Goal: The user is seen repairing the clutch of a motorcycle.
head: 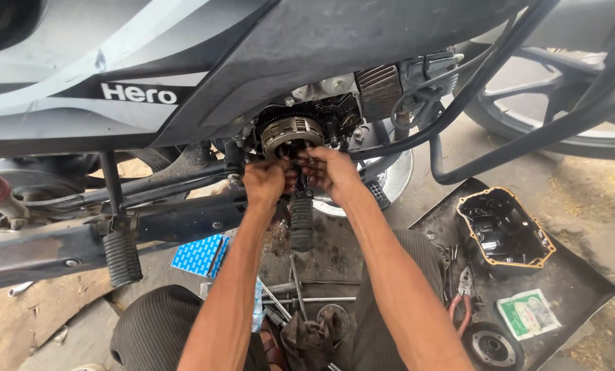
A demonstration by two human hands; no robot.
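The round, toothed metal clutch assembly (292,135) sits exposed in the opened side of the motorcycle engine (362,96), low under the grey body panel (81,75). Both hands meet just below it. The left hand (266,180) has its fingers curled around a small dark part at the lower edge of the clutch; what exactly it pinches is hidden by the fingers. The right hand (329,170) is likewise closed, its fingertips pressed on the same spot, touching the left hand's fingers.

Directly beneath the hands hangs a black ribbed rubber footpeg (301,221), and a second black ribbed footpeg (122,257) stands further left on the frame. A black tubular crash guard (458,103) sweeps past the engine on the right, with the dark spoked wheel (561,117) behind it.

On the concrete floor (596,206), a blue patterned cardboard box (199,255) lies near the left forearm. Loose steel tools (307,295) and a dark greasy rag (307,340) lie between the person's knees. To the right, a black metal tray (582,282) holds the removed black engine cover with an orange gasket rim (505,230), red-handled pliers (462,295), a green-and-white packet (527,313) and a round black metal disc (493,347).
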